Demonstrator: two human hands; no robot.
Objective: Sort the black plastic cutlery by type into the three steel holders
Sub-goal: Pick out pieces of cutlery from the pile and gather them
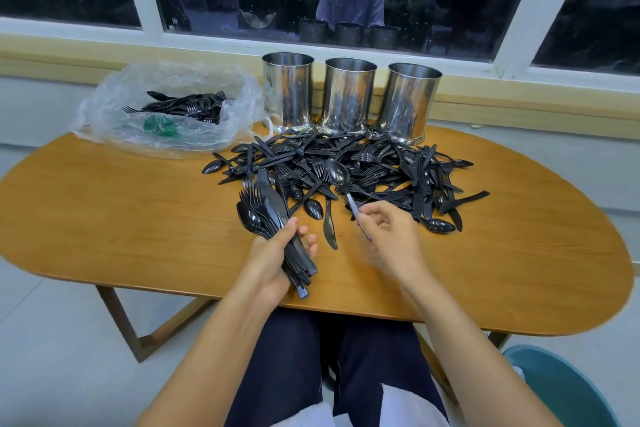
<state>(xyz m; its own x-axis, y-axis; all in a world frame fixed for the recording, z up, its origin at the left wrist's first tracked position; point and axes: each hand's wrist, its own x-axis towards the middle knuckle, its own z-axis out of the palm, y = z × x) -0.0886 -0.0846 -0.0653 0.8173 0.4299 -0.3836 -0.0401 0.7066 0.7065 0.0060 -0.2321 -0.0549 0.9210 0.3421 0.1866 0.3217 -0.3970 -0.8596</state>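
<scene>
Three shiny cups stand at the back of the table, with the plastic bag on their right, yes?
No. In the head view the plastic bag lies to the left of the three steel holders, not the right; the rest is correct.

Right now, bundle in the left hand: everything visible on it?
The bundle is glossy black plastic, mixed: spoon bowls, fork tines and a knife blade fan out at its far end. The left hand grips the handles; their ends stick out toward the person. Held over the wooden table, beside the loose pile.
</scene>
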